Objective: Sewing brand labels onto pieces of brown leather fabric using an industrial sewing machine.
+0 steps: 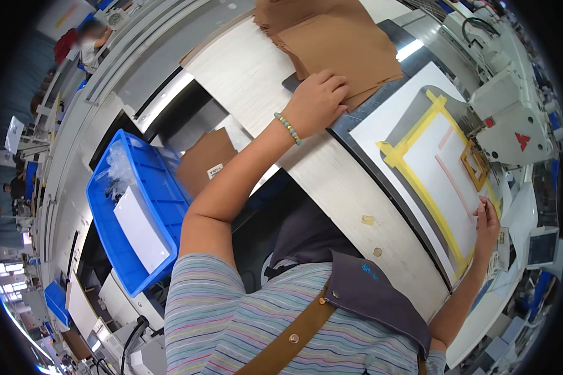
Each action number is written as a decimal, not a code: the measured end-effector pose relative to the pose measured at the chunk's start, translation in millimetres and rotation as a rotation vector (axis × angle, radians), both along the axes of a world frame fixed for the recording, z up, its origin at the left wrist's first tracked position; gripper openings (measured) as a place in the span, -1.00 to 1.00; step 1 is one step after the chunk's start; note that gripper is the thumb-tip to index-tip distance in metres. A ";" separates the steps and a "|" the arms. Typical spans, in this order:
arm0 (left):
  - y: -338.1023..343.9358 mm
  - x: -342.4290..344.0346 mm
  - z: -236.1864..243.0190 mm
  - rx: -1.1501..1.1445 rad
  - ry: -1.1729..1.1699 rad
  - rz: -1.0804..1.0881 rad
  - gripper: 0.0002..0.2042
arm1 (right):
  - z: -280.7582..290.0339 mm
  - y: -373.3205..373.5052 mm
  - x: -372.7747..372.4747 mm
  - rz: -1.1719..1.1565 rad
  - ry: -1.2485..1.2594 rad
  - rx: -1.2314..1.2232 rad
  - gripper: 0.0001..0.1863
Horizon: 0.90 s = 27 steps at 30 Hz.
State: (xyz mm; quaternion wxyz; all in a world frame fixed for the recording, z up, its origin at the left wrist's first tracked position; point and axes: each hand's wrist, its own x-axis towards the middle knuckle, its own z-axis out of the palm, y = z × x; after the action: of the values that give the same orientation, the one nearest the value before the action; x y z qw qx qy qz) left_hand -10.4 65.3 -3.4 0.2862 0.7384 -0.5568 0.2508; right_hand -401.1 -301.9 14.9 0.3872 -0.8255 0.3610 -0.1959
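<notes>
A stack of brown fabric pieces point(341, 44) lies at the far end of the white worktop. My left hand point(321, 100), with a beaded bracelet at the wrist, is at the near edge of that stack, its fingers curled round the edge of the cloth. On the right, my right hand point(486, 220) is over the edge of a white sheet point(447, 172) framed in yellow tape. Its thumb and fingertips are pinched together; whatever may be between them is too small to make out. Two pinkish strips point(455, 184) run across the sheet.
A sewing machine head point(513, 119) with a yellow-brown frame point(475, 164) stands over the sheet's far right side. To my left, a blue crate point(137, 206) holds clear plastic and a white panel. More brown fabric point(203, 159) with a white label lies beside it.
</notes>
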 end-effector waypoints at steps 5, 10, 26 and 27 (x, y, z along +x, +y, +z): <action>-7.7 6.2 -17.0 0.138 -0.104 0.084 -0.88 | 15.0 7.6 -14.8 -0.043 0.040 -0.026 -0.67; -6.8 15.5 -7.4 0.058 0.262 0.008 -0.91 | 15.1 10.4 -15.8 -0.049 0.021 -0.002 -0.69; -0.5 25.2 -5.5 0.247 0.230 -0.003 -0.79 | 18.0 2.1 -33.7 -0.075 -0.053 0.029 -0.66; -0.7 35.7 -4.0 0.286 0.380 -0.047 -0.80 | 17.6 1.8 -35.5 -0.075 -0.063 0.053 -0.66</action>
State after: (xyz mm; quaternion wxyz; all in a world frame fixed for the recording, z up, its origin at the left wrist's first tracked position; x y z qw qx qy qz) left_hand 25.3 64.6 -7.4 0.2839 0.7923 -0.5397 0.0191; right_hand -436.6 -300.1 32.5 0.4124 -0.7942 0.3842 -0.2268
